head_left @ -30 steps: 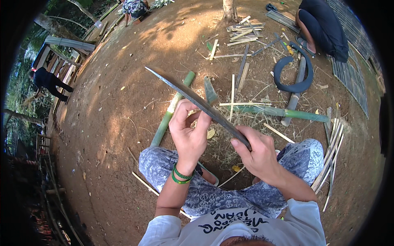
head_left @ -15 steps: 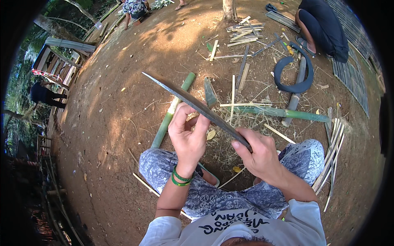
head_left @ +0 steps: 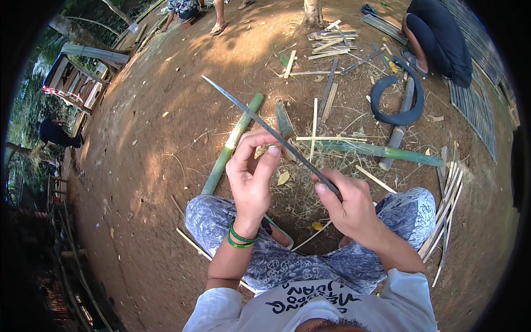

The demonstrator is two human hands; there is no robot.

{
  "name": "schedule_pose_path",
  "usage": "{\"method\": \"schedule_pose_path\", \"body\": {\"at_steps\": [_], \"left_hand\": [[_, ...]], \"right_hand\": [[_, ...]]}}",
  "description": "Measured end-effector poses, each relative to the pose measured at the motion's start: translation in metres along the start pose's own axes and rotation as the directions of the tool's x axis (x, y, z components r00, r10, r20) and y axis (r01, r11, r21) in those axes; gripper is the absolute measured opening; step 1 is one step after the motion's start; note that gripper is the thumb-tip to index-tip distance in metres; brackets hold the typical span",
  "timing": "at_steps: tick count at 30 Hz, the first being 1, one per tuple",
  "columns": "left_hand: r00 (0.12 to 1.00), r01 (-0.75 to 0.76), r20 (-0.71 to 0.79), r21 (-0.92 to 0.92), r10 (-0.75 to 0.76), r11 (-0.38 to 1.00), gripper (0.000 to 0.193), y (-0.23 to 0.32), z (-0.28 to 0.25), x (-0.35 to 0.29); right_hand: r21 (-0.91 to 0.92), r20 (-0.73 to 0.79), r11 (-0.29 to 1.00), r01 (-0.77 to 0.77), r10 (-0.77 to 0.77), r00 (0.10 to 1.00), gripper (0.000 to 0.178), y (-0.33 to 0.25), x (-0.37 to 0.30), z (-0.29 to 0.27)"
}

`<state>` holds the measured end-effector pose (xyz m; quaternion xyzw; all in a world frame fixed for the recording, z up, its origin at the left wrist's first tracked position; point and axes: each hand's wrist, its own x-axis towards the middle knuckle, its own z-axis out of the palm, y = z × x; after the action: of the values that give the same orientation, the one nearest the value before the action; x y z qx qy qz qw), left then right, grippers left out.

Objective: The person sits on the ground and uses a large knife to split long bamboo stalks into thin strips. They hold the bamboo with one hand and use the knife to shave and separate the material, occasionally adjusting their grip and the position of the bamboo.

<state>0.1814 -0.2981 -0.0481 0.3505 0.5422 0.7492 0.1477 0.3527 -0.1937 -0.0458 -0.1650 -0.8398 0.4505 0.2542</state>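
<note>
A long dark knife [head_left: 242, 107] slants across my view, its tapered tip pointing to the far left and its blade seen almost edge-on. My right hand [head_left: 348, 200] is wrapped round the near end, so the handle is mostly hidden. My left hand [head_left: 249, 174] has curled fingers pinched at the middle of the blade, the thumb beside its edge. Beneath and left of the blade lies a green bamboo pole [head_left: 231, 145]. A short split bamboo piece [head_left: 284, 120] stands just beyond the blade. Another green bamboo length [head_left: 381, 150] lies on the ground to the right.
Thin bamboo strips [head_left: 442, 213] lie beside my right knee, and more split pieces [head_left: 332, 44] are piled by a tree trunk [head_left: 312, 12]. A dark curved band [head_left: 381, 113] lies over a grey bamboo pole [head_left: 402, 116]. A person [head_left: 440, 41] crouches at the far right; others are farther off.
The knife has rolled from showing its flat side to nearly edge-on, and its tip has swung farther away. Both hands stay on it. A person's legs have come in at the top.
</note>
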Motion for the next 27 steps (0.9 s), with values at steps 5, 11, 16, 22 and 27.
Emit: {"method": "schedule_pose_path", "body": {"at_steps": [5, 11, 16, 22, 27], "left_hand": [[0.996, 0.086, 0.03, -0.151, -0.082, 0.985, 0.029, 0.01, 0.007, -0.003], [0.995, 0.104, 0.015, -0.13, -0.103, 0.986, 0.029, 0.008, 0.006, -0.003], [0.991, 0.136, 0.009, -0.126, -0.136, 0.983, 0.029, 0.009, 0.005, -0.003], [0.991, 0.123, -0.037, -0.138, -0.129, 0.983, 0.026, 0.009, 0.009, -0.005], [0.997, 0.054, -0.044, -0.18, -0.063, 0.982, 0.02, 0.008, 0.016, -0.006]], "right_hand": [[0.04, -0.01, 0.999, -0.032, 0.033, 0.999, 0.025, -0.001, 0.001, 0.002], [0.042, -0.016, 0.999, -0.015, 0.015, 1.0, 0.025, -0.002, 0.001, 0.004], [0.038, -0.009, 0.999, -0.017, 0.017, 1.0, 0.024, -0.001, 0.001, 0.005], [0.026, -0.018, 1.0, -0.009, 0.009, 1.0, 0.023, -0.001, 0.001, 0.006], [0.005, -0.057, 1.0, 0.026, -0.025, 0.998, 0.022, 0.001, 0.0, 0.009]]}}
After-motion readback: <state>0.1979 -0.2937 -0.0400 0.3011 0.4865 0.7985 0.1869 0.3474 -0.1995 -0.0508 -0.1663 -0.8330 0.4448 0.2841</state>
